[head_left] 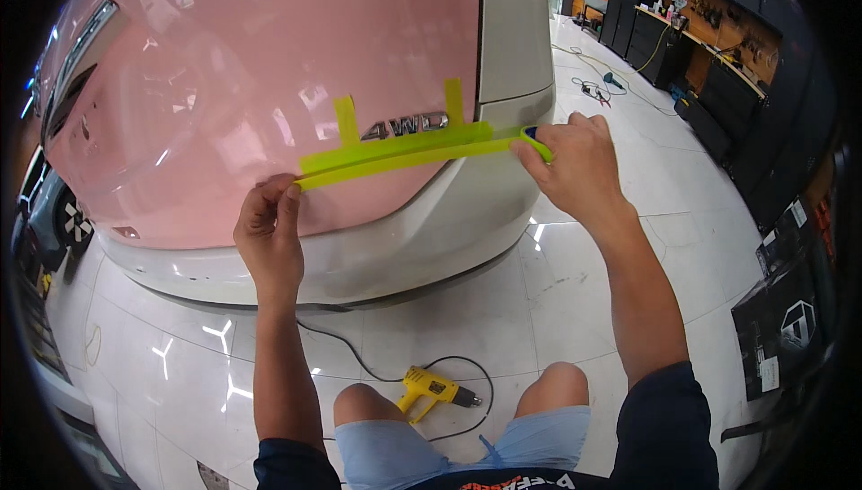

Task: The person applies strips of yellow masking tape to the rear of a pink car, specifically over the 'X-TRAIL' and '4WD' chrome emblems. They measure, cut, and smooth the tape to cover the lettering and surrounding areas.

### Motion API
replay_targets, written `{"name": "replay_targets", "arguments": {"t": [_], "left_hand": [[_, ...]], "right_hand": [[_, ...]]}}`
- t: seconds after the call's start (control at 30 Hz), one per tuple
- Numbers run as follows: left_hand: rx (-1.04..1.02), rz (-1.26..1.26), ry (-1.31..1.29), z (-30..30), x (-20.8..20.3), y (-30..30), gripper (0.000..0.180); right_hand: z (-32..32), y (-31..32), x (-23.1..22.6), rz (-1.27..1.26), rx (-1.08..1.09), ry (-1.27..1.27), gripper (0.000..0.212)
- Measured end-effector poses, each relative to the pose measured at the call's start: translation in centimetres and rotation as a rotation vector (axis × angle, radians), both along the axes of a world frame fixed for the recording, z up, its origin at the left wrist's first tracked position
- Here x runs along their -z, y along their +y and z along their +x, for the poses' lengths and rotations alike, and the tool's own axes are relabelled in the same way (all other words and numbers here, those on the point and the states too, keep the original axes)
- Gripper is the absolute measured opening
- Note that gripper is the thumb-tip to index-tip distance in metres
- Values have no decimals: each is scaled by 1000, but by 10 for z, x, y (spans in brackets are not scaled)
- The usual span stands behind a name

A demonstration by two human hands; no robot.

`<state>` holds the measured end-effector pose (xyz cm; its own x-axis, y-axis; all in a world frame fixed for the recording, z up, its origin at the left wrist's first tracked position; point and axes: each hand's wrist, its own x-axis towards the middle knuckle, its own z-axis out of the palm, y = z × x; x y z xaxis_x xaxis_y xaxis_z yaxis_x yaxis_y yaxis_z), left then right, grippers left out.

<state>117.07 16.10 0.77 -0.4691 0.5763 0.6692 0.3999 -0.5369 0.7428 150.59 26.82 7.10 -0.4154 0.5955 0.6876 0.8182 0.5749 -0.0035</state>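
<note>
Between my hands runs a taut strip of yellow-green masking tape [409, 161]. My left hand [271, 234] is closed, pinching the strip's left end between thumb and finger. A small tape roll [537, 143] sits in my right hand [584, 167], whose fingers wrap round it. Just above the taut strip, another tape strip [395, 146] is stuck under a chrome emblem [406, 125] on the car's pink rear panel [242, 68]. Short upright tape pieces flank the emblem, one on the left [346, 120] and one on the right [454, 102]. Whether the taut strip touches the panel, I cannot tell.
A yellow heat gun [433, 391] with a black cord lies on the tiled floor between my knees. The car's white bumper [467, 207] curves below the panel. Dark cabinets with a workbench [700, 41] line the right, and a black box [781, 337] stands nearer.
</note>
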Motion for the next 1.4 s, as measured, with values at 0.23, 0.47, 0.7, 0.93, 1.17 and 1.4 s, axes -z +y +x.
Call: {"name": "replay_targets", "arguments": {"t": [0.23,0.47,0.7,0.93,1.17,1.4], "left_hand": [[3,52,-12,-3,2,-2,5],[-190,-1,31,1,7,3,12],[-240,126,49,1,6,6,21],[-141,99,45,3,7,3,26],[-22,128,84,4,0,-13,23],[-129,156,245,-9,9,-14,19]], "right_hand": [[-10,0,-4,-16,47,-64,35],[-21,-7,-8,-49,104,-86,36],[-26,-9,-9,-73,163,-103,32],[-31,-10,-16,-132,207,-139,34],[-29,-14,-18,-205,189,-69,31],[-14,-25,-5,-285,135,87,35]]}}
